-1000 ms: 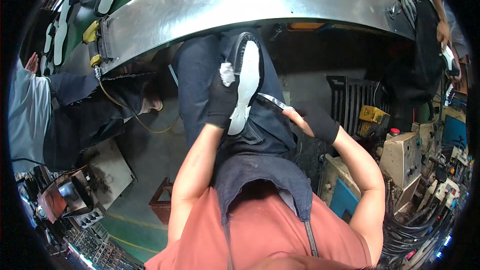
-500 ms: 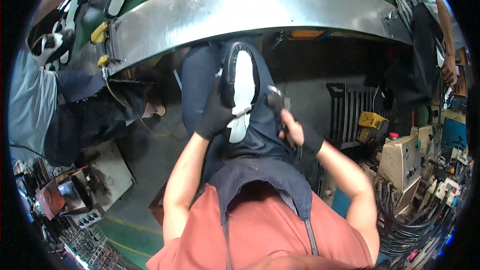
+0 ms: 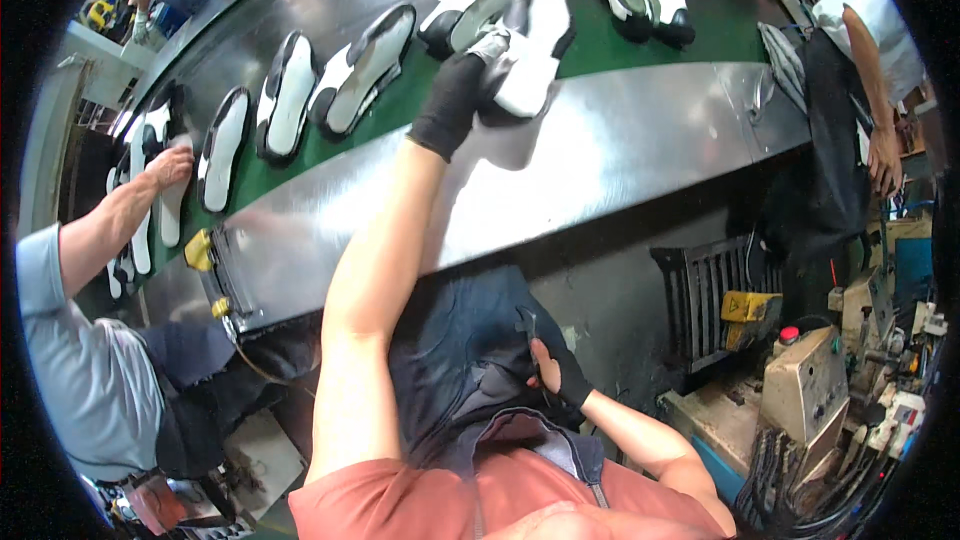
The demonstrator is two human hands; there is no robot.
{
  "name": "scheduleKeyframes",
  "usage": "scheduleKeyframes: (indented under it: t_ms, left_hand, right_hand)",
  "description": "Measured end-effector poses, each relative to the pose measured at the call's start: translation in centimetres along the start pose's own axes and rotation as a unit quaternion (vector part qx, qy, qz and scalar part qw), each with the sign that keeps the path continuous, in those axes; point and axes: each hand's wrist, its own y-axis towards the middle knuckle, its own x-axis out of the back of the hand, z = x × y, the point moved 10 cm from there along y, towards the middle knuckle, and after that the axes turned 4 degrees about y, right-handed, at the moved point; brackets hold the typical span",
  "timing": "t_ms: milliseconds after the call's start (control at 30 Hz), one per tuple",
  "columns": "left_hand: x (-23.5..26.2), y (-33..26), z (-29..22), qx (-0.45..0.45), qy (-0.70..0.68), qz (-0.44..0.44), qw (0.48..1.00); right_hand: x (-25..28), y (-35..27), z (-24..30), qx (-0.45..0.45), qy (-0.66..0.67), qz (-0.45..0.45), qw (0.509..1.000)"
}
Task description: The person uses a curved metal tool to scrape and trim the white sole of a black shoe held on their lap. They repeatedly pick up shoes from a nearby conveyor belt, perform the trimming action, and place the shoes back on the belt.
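Observation:
My left hand (image 3: 462, 90), in a black fingerless glove, stretches out over the metal ledge and is closed on a black and white shoe upper (image 3: 540, 40). That shoe upper is beside another black and white shoe upper (image 3: 455, 15) lying on the green belt (image 3: 385, 125). Low over my lap, my gloved right hand (image 3: 552, 372) is closed round a metal hand tool with a forked, jaw-like head (image 3: 526, 323), which looks like pincers. Its handles are mostly hidden by my fingers.
A bare metal ledge (image 3: 640, 130) runs along the belt. More shoe uppers (image 3: 287, 100) lie to the left, and a pair (image 3: 640, 0) to the right. A co-worker's hand (image 3: 172, 162) touches a piece at far left. Another person's arm (image 3: 875, 90) hangs at right, near a machine (image 3: 805, 375).
My left hand has carried the shoe upper from my lap forward and up to the belt. My right hand has moved down and slightly left, still with the tool. The view has tilted toward the belt.

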Motion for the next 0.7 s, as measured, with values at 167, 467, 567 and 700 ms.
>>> scheduleKeyframes:
  t_ms: [167, 467, 567, 700]
  left_hand:
    - [-5.5, 2.4, -0.2, -0.129, 0.643, 0.100, 0.748]
    - [6.0, 10.4, -1.4, -0.034, 0.676, -0.141, 0.722]
    - [8.3, 6.9, 0.1, 0.024, 0.427, -0.050, 0.903]
    - [11.5, -9.9, -2.0, -0.014, 0.362, -0.054, 0.930]
  right_hand:
    - [2.0, 2.2, 3.8, 0.023, 0.047, -0.027, 0.998]
    - [1.1, 4.0, 2.3, -0.039, -0.029, 0.001, 0.999]
    - [0.2, 5.1, 0.9, -0.012, 0.059, 0.017, 0.998]
    - [0.0, 2.1, 4.4, 0.119, 0.055, -0.019, 0.991]
